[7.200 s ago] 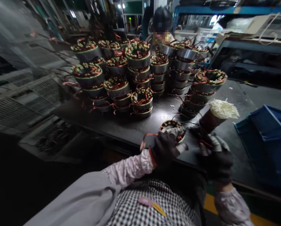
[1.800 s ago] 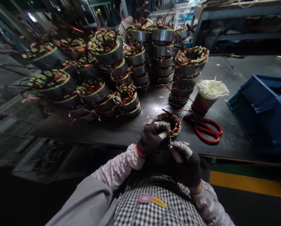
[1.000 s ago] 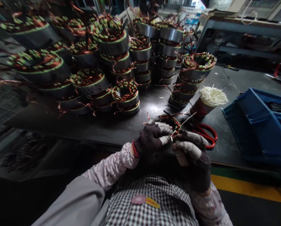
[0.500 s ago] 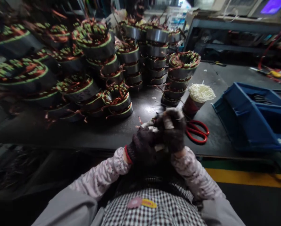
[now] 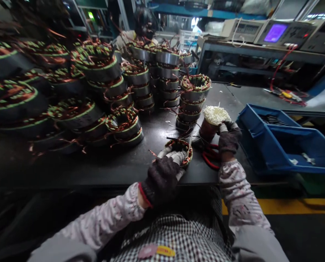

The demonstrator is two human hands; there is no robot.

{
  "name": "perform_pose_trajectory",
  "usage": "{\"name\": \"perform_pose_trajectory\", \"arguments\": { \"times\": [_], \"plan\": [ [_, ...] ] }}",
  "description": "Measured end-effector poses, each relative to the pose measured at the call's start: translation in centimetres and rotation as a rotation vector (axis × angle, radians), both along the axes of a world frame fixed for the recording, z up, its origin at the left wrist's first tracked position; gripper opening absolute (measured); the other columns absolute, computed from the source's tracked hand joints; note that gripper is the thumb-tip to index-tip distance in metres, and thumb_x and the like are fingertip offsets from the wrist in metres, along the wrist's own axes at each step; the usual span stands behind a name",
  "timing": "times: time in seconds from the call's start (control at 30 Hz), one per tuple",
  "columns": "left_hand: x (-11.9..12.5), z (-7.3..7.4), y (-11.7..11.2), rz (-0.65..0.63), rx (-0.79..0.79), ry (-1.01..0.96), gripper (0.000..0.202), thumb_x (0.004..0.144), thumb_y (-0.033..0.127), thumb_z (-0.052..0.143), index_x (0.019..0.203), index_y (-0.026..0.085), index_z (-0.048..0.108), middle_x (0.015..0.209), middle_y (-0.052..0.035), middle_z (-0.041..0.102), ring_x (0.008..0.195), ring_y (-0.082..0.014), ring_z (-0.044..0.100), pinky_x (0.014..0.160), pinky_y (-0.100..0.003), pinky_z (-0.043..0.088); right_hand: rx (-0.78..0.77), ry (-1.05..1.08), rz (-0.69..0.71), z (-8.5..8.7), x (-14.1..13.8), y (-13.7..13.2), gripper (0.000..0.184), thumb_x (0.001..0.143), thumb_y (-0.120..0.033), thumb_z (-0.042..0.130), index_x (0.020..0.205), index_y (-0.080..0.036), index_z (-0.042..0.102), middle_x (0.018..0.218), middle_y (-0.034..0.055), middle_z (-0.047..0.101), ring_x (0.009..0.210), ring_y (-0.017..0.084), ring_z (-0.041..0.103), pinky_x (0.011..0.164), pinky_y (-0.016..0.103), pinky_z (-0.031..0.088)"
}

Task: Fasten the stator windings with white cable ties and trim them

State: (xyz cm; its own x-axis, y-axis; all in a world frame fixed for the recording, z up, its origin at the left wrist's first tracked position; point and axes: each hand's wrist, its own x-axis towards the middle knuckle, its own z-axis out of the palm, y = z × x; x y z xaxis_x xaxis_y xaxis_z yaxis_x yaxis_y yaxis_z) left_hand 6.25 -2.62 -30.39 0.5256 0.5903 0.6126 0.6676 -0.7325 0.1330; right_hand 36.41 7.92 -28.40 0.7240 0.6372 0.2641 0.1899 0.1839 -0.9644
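The left hand (image 5: pixel 162 176) wears a dark glove. It is curled around the near side of a motor ring (image 5: pixel 183 145), with its fingers (image 5: pixel 176 157) pressed on the rim. The motor ring sits flat on the black table (image 5: pixel 140 162), very close to the front edge, so there is little room at 6 o'clock.

The right hand (image 5: pixel 229 140) is at 2 o'clock from the motor ring. Its fingers are bunched together at the top of a cup (image 5: pixel 206 129) full of white sticks (image 5: pixel 214 114). I cannot tell if it pinches a stick. The cup stands just beside the motor ring.

Red scissors (image 5: pixel 208 160) lie on the table at 3 o'clock from the motor ring, partly under the right wrist. A blue bin (image 5: pixel 260 153) sits past them, and its wall is near the right hand.

At 12 o'clock, a tall stack of rings (image 5: pixel 193 96) stands right behind the cup. At 10 o'clock, a low stack of 2 rings (image 5: pixel 124 125) is near. Many more stacks fill the back and left of the table.

The open space is a bare strip of table at 9 o'clock from the motor ring, along the front edge.
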Motion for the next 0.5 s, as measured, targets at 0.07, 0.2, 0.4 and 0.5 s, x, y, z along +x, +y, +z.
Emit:
{"name": "perform_pose_trajectory", "arguments": {
  "times": [0.07,0.2,0.4,0.5],
  "plan": [
    [-1.6,1.8,1.7,-0.12,0.003,0.194,0.032,0.111,0.023,0.073,0.141,0.022,0.082,0.135,-0.0128,0.088,0.137,-0.0374,0.08,0.139,-0.07,0.047,0.026,0.001,0.002,0.0,-0.7,0.2,0.007,0.09,-0.021,0.074,0.096,-0.019,0.072,0.097,0.0042,0.08,0.084,0.016,0.07,0.09,0.035,0.061],
    [-4.3,4.4,6.2,-0.456,-0.073,0.377,0.022,0.113,0.019,0.069,0.124,0.027,0.086,0.122,-0.0046,0.091,0.145,-0.0323,0.077,0.14,-0.062,0.048,0.091,-0.001,0.001,-0.1,-1.1,-0.3,0.011,0.089,-0.026,0.075,0.094,-0.021,0.068,0.096,0.0034,0.078,0.087,0.016,0.069,0.09,0.034,0.061],
    [-4.0,1.7,7.1,-0.504,-0.104,0.176,0.018,0.113,0.032,0.076,0.126,0.024,0.085,0.126,-0.0072,0.09,0.128,-0.0283,0.083,0.127,-0.053,0.061,0.27,0.012,-0.106,1.3,-1.9,-3.4,0.03,0.094,-0.05,0.069,0.104,-0.028,0.051,0.105,0.0008,0.073,0.078,0.016,0.073,0.062,0.029,0.059],
    [-2.2,-0.6,5.0,-0.318,-0.143,0.049,0.016,0.113,0.033,0.076,0.122,0.024,0.087,0.113,-0.0061,0.091,0.109,-0.026,0.086,0.125,-0.057,0.062,0.37,-0.01,-0.204,0.9,-4.8,-7.9,0.036,0.101,-0.061,0.065,0.108,-0.032,0.045,0.111,0.0004,0.071,0.085,0.02,0.08,0.066,0.035,0.067]
  ]
}}
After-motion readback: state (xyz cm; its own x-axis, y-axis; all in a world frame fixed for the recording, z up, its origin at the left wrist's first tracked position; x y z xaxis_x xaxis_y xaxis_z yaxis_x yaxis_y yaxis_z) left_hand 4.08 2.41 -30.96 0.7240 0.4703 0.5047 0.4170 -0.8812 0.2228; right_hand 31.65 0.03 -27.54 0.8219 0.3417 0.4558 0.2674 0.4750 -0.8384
